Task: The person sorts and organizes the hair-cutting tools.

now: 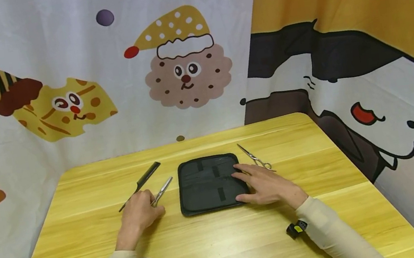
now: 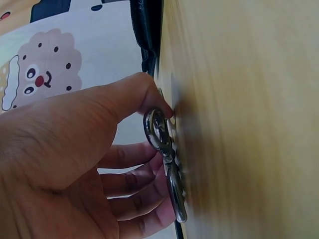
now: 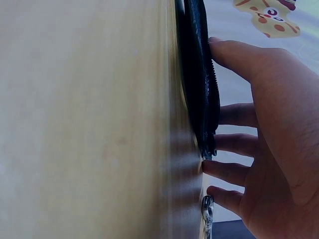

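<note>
My left hand (image 1: 139, 212) holds a pair of silver scissors (image 1: 164, 188) by the handles, low over the table, blades pointing away to the right. In the left wrist view, the thumb and curled fingers lie on either side of the finger rings. Just beyond that hand lies a black tail comb (image 1: 149, 174). A black zip case (image 1: 200, 189) lies flat in the middle, with short dark bands on its upper face. My right hand (image 1: 267, 184) rests with spread fingers at the case's right edge; the zip teeth show in the right wrist view.
Another pair of silver scissors (image 1: 252, 156) lies right of the case, behind the right hand's fingers. The wooden table (image 1: 227, 249) ends at a printed curtain (image 1: 71, 28) at the back and right.
</note>
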The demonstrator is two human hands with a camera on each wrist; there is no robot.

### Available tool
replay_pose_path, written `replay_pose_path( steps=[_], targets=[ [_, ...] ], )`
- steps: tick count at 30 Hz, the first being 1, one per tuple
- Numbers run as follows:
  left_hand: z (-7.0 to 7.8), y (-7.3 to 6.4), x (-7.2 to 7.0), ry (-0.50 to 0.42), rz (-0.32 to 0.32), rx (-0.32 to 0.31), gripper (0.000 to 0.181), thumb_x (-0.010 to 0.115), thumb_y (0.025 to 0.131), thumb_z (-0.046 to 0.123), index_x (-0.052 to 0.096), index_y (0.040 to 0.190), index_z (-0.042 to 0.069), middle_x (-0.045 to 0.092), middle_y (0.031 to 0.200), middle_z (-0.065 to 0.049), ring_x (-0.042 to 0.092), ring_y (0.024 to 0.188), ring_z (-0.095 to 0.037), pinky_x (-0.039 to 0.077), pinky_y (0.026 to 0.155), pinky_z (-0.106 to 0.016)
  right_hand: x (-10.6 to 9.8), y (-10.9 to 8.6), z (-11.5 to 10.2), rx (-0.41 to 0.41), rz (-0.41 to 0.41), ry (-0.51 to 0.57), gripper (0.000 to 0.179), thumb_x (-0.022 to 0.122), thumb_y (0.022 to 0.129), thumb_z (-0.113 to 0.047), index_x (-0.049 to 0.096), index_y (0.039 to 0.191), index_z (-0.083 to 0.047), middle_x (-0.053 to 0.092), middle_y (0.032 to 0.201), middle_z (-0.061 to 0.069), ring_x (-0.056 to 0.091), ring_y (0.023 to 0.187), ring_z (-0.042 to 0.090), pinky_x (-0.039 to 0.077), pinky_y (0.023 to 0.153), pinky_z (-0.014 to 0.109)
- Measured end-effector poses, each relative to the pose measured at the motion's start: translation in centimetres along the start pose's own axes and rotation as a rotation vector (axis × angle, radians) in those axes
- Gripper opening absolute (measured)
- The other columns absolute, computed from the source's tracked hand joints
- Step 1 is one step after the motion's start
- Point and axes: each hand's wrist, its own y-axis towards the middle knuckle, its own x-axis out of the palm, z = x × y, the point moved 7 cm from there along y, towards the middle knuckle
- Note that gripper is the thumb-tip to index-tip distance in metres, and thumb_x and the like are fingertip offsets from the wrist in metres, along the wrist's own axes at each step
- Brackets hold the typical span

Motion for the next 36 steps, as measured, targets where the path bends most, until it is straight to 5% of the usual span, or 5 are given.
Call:
replay_pose_path(
  steps=[28,36],
  targets=[
    [-1.3,-0.1,-0.4,-0.107,-0.071,-0.030,0.018,0.084,0.091,0.017,0.074,0.099,0.005,0.072,0.088,-0.007,0.057,0.074,-0.021,0.042,0.062,-0.033,0.1,0.1,0.2,0.005,0.002,0.008,0.083,0.065,0.109,-0.066,0.050,0.172,-0.014,0.037,0.184,0.016,0.041,0.168,0.043,0.039,0.135,0.066],
    [-0.5,-0.1,-1.2,-0.123,-0.034,0.010,0.016,0.084,0.092,0.015,0.073,0.099,0.005,0.068,0.087,-0.007,0.056,0.075,-0.021,0.042,0.064,-0.032,0.2,0.0,0.3,0.006,0.004,0.008,0.083,0.065,0.109,-0.066,0.050,0.171,-0.014,0.037,0.184,0.016,0.042,0.168,0.043,0.040,0.134,0.067]
  ],
)
